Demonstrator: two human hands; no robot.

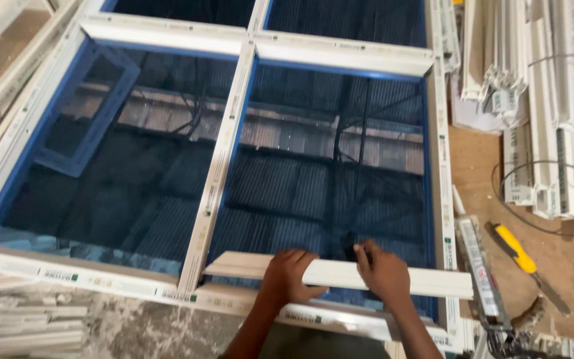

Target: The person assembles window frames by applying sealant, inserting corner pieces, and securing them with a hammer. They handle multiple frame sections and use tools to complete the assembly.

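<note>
Both hands, left hand (288, 276) and right hand (383, 269), are clamped on a white trim strip (433, 282) lying across the window frame (217, 169)'s bottom-right pane; yellow utility knife (523, 262) sits right of the frame.

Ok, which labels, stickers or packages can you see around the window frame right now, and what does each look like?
Protective film strip on the centre mullion: long, narrow, white with small green and dark marks.
Film on the right frame rail: vertical, white with green squares.
Film on the bottom rail: white band, dark print blocks.
Labels on stacked white profiles, upper right: small, white-green.
No screens or signs.
</note>
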